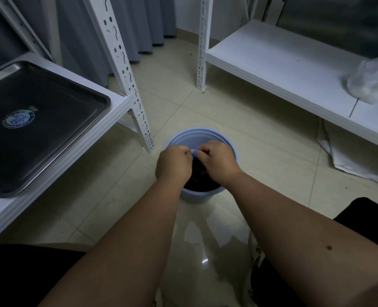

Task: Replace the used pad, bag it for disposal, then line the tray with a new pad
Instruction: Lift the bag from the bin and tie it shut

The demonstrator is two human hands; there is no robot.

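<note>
A blue bucket [184, 138] stands on the tiled floor, and a black bag [200, 176] sits inside it. Both hands are over the bucket's mouth. My left hand [173, 163] and my right hand [219, 161] each pinch a thin blue tie [194, 151] at the top of the bag, fingers curled. Most of the bag is hidden under my hands. A steel tray [50, 103] with a round sticker lies bare on the white shelf at the left. No pad lies in it.
White slotted rack posts [126, 69] stand just left of the bucket. A low white shelf [283, 63] at the right carries a crumpled clear plastic bag [369, 83]. White sheets [347, 156] lie on the floor under it. Grey curtains hang behind.
</note>
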